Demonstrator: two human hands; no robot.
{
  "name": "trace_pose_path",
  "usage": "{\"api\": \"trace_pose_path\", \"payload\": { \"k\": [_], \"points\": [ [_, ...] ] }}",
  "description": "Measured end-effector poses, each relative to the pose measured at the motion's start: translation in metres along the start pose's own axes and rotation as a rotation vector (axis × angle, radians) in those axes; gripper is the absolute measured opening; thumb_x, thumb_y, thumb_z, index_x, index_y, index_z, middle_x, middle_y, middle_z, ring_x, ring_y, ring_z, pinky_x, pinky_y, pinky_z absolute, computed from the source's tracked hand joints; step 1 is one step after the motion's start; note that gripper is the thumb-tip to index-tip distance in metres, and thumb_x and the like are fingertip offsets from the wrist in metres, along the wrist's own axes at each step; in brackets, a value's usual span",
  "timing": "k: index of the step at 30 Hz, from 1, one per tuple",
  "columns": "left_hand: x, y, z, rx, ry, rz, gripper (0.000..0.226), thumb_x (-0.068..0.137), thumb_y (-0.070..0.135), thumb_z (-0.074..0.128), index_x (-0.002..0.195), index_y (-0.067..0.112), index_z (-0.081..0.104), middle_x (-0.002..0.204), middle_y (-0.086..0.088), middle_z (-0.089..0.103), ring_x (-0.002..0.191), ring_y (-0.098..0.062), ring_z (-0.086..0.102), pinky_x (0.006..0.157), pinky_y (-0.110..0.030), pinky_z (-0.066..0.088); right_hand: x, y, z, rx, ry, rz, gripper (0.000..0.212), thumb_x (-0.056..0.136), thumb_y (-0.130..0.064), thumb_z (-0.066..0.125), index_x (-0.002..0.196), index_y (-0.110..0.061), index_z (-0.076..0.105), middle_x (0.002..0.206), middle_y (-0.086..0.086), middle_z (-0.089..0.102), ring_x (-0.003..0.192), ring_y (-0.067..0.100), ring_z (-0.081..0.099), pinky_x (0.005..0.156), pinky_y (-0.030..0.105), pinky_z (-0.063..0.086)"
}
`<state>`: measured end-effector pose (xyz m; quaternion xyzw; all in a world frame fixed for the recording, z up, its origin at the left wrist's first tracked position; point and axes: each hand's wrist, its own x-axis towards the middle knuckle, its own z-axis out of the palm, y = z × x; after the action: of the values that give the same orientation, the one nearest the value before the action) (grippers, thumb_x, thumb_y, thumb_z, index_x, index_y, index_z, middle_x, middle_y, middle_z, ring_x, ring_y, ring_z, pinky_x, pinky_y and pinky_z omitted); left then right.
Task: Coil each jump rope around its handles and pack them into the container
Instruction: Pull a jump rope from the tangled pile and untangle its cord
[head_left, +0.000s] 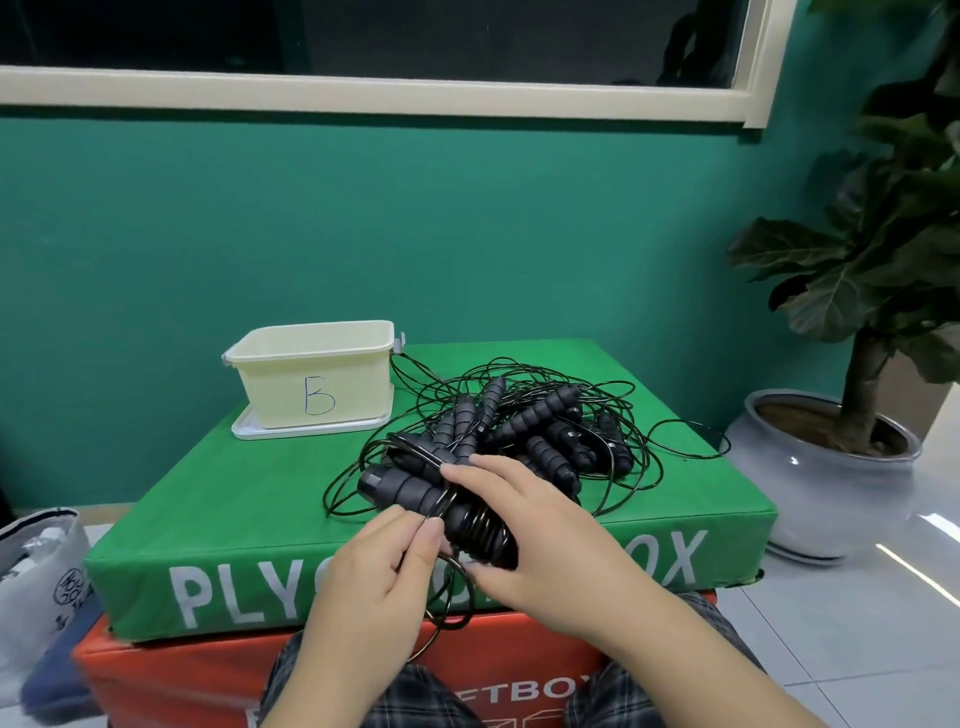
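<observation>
A: Head view, the only one we have. What is each hand doing?

B: The right hand (524, 525) is curled around a pair of black ribbed handles (415, 493) held side by side, thumb underneath, fingers over the top. The left hand (379, 566) pinches the thin black cord (457, 603) between thumb and forefinger, just at the handles' 6 o'clock. Several turns already sit on the near end of the handles, and a loose loop hangs below, over the edge of the green plyo box (218, 499).

A: So the wrap looks partly done. How should it go on?

B: I'd keep the right-hand grip firm so the two handles don't splay, and feed each turn snug against the one before, working toward the free ends at 10 o'clock. Light tension from the left pinch matters; this cord looks springy and would likely unwind if slackened.

A: And the trailing cord?

B: It runs into the tangled pile of jump ropes (540, 421) at 1 o'clock from the hands. I can't tell which strand belongs to this rope, so draw slack gently instead of yanking, or the pile may come along.

A: Where does it end up?

B: In the cream tub marked "B" (311, 379), at 11 o'clock from the hands, standing on its white lid (249, 428). Nothing shows above its rim; its inside is hidden from here.
</observation>
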<state>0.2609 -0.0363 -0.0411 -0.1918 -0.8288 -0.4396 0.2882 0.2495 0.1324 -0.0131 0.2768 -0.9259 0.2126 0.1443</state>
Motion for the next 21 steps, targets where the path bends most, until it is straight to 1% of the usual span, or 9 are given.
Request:
{"api": "trace_pose_path", "payload": {
  "k": [2, 5, 7, 10, 12, 15, 17, 19, 21],
  "points": [
    [-0.001, 0.005, 0.003, -0.027, -0.040, 0.052, 0.035, 0.087, 0.050, 0.037, 0.069, 0.024, 0.052, 0.079, 0.009, 0.050, 0.074, -0.009, 0.052, 0.065, -0.021, 0.040, -0.002, 0.000, 0.008, -0.054, 0.003, -0.028, 0.078, 0.078, -0.035, 0.068, 0.139, -0.046, 0.022, 0.146, -0.019, 0.028, 0.123, 0.017, 0.045, 0.098, 0.037, 0.044],
    [-0.003, 0.004, 0.007, 0.070, -0.051, 0.126, 0.033, 0.089, 0.050, 0.036, 0.069, 0.024, 0.044, 0.086, 0.014, 0.045, 0.077, -0.006, 0.050, 0.066, -0.027, 0.041, -0.005, -0.001, 0.023, 0.015, 0.035, -0.043, 0.066, 0.079, -0.039, 0.066, 0.133, -0.036, 0.028, 0.137, -0.012, 0.041, 0.113, 0.025, 0.052, 0.089, 0.045, 0.048],
    [-0.002, 0.002, 0.006, 0.070, -0.036, 0.107, 0.034, 0.088, 0.051, 0.034, 0.067, 0.026, 0.043, 0.086, 0.014, 0.044, 0.075, -0.007, 0.050, 0.063, -0.026, 0.041, -0.004, 0.001, 0.027, 0.033, 0.142, -0.015, 0.057, 0.081, -0.048, 0.060, 0.130, -0.036, 0.033, 0.134, -0.012, 0.044, 0.111, 0.023, 0.055, 0.088, 0.043, 0.050],
    [0.001, 0.002, 0.005, -0.016, -0.013, 0.064, 0.034, 0.087, 0.050, 0.037, 0.063, 0.028, 0.043, 0.083, 0.013, 0.044, 0.073, -0.010, 0.049, 0.061, -0.016, 0.038, -0.001, 0.001, 0.026, 0.009, 0.227, 0.002, 0.058, 0.081, -0.055, 0.053, 0.134, -0.037, 0.038, 0.138, -0.015, 0.043, 0.114, 0.017, 0.055, 0.089, 0.036, 0.051],
    [0.001, 0.003, 0.005, -0.082, 0.011, 0.023, 0.039, 0.086, 0.050, 0.038, 0.060, 0.021, 0.045, 0.082, 0.010, 0.045, 0.074, -0.011, 0.049, 0.062, -0.016, 0.037, -0.002, 0.000, 0.025, 0.027, 0.235, 0.008, 0.062, 0.080, -0.057, 0.049, 0.138, -0.038, 0.037, 0.141, -0.016, 0.042, 0.118, 0.013, 0.053, 0.093, 0.031, 0.048],
    [0.002, 0.004, 0.004, -0.200, 0.056, -0.070, 0.042, 0.080, 0.053, 0.039, 0.065, 0.017, 0.051, 0.083, 0.005, 0.048, 0.074, -0.013, 0.049, 0.065, -0.020, 0.037, -0.004, 0.001, 0.025, 0.009, 0.285, 0.001, 0.070, 0.079, -0.054, 0.052, 0.143, -0.032, 0.033, 0.142, -0.014, 0.043, 0.123, 0.011, 0.050, 0.098, 0.027, 0.045],
    [0.002, 0.006, 0.003, -0.230, 0.040, -0.083, 0.043, 0.079, 0.054, 0.040, 0.063, 0.016, 0.051, 0.080, 0.007, 0.047, 0.072, -0.011, 0.048, 0.063, -0.017, 0.036, -0.003, 0.000, 0.025, 0.001, 0.353, 0.019, 0.071, 0.079, -0.051, 0.055, 0.143, -0.029, 0.034, 0.142, -0.013, 0.044, 0.123, 0.009, 0.049, 0.097, 0.022, 0.043],
    [0.002, 0.005, 0.004, -0.221, -0.012, -0.059, 0.047, 0.080, 0.054, 0.039, 0.060, 0.013, 0.050, 0.078, 0.005, 0.046, 0.070, -0.011, 0.047, 0.062, -0.016, 0.035, -0.003, -0.002, 0.024, -0.002, 0.413, 0.028, 0.070, 0.079, -0.050, 0.056, 0.142, -0.027, 0.037, 0.139, -0.012, 0.046, 0.120, 0.007, 0.049, 0.092, 0.019, 0.042],
    [0.002, 0.004, 0.003, -0.200, -0.068, -0.050, 0.054, 0.080, 0.055, 0.037, 0.064, 0.005, 0.050, 0.078, -0.002, 0.046, 0.069, -0.014, 0.047, 0.063, -0.017, 0.035, -0.002, -0.005, 0.025, -0.009, 0.440, 0.026, 0.067, 0.080, -0.050, 0.054, 0.141, -0.028, 0.039, 0.137, -0.011, 0.048, 0.116, 0.008, 0.051, 0.086, 0.022, 0.047]
  ]
}}
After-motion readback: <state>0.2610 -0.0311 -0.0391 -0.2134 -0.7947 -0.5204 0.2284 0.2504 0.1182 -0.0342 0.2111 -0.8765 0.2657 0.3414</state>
